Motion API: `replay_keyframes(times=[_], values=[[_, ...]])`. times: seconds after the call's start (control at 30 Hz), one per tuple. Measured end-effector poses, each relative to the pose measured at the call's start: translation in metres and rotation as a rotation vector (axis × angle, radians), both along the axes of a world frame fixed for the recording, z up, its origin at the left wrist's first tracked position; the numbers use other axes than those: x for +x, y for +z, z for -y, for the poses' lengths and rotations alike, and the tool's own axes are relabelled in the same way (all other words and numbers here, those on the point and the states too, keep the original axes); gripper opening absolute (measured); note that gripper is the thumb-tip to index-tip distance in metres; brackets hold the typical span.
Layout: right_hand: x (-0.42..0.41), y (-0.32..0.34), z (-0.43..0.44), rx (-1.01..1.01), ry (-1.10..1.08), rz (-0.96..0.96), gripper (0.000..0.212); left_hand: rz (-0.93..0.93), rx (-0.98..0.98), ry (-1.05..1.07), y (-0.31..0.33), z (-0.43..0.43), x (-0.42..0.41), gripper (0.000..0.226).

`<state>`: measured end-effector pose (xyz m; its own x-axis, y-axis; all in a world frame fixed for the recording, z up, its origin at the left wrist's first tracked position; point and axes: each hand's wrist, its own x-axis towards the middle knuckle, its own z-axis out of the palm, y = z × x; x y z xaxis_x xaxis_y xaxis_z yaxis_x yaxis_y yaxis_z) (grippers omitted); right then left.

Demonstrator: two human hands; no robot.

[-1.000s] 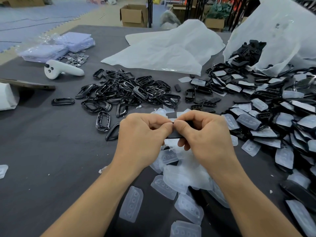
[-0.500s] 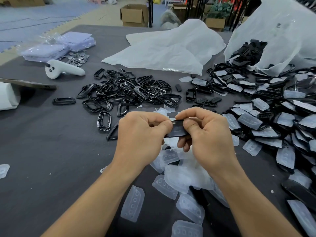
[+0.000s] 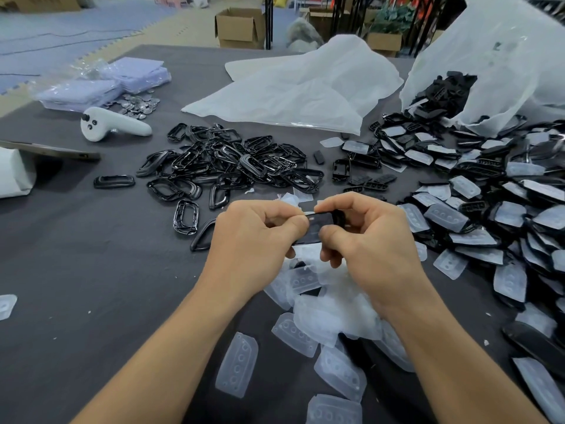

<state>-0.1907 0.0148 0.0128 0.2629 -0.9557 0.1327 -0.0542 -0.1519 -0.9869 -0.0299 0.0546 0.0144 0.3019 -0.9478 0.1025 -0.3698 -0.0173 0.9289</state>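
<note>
Above the table (image 3: 91, 270), the left hand (image 3: 253, 240) and right hand (image 3: 370, 237) pinch a small black plastic shell (image 3: 318, 226) by its edges; light, stiff, glossy, likely slippery.

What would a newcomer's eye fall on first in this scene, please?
Probably the two hands at centre: the left hand and right hand pinch a small black part between them. Behind them lies a heap of black frames, and on the right a large pile of film-covered pieces spills from a white bag.
</note>
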Motion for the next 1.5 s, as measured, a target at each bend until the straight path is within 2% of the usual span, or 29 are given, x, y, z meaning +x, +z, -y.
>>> replay_keyframes(times=[0.2, 0.43, 0.53, 0.63, 0.7, 0.8, 0.87, 1.0, 1.17, 1.27, 1.33, 1.5], values=[[-0.002, 0.0, 0.003, 0.014, -0.005, 0.039, 0.037, -0.215, 0.102, -0.144, 0.003, 0.002, 0.006, 0.016], [-0.002, 0.001, 0.001, 0.036, 0.019, 0.01, 0.036, -0.318, 0.13, -0.087, 0.001, 0.004, 0.006, 0.021], [-0.005, 0.002, 0.001, -0.056, 0.01, -0.153, 0.032, -0.321, 0.128, -0.099, 0.002, 0.004, 0.007, 0.02], [-0.011, 0.005, 0.0, -0.251, 0.0, -0.445, 0.046, -0.339, 0.128, -0.114, 0.003, 0.005, 0.008, 0.019], [-0.012, 0.008, -0.001, -0.303, -0.029, -0.498, 0.047, -0.34, 0.14, -0.141, 0.002, 0.006, 0.01, 0.021], [-0.015, 0.008, 0.002, -0.283, -0.058, -0.498, 0.042, -0.343, 0.112, -0.117, -0.002, 0.007, 0.009, 0.014], [-0.023, 0.008, 0.009, -0.232, -0.118, -0.54, 0.039, -0.294, 0.062, -0.05, -0.004, 0.008, 0.009, 0.006], [-0.051, 0.003, 0.032, -0.11, -0.391, -0.667, 0.029, -0.113, 0.002, 0.084, -0.008, 0.01, 0.016, 0.018], [-0.076, -0.002, 0.046, -0.035, -0.606, -0.801, 0.038, 0.456, 0.054, 0.385, -0.006, 0.007, 0.019, 0.013], [-0.073, -0.002, 0.043, -0.087, -0.561, -0.815, 0.046, 0.558, 0.064, 0.416, -0.009, 0.01, 0.025, 0.017], [-0.064, -0.002, 0.04, -0.142, -0.495, -0.784, 0.04, 0.581, 0.032, 0.357, -0.015, 0.014, 0.029, 0.013], [-0.033, -0.007, 0.03, -0.201, -0.286, -0.659, 0.021, 0.615, 0.024, 0.261, -0.027, 0.023, 0.036, 0.03]])
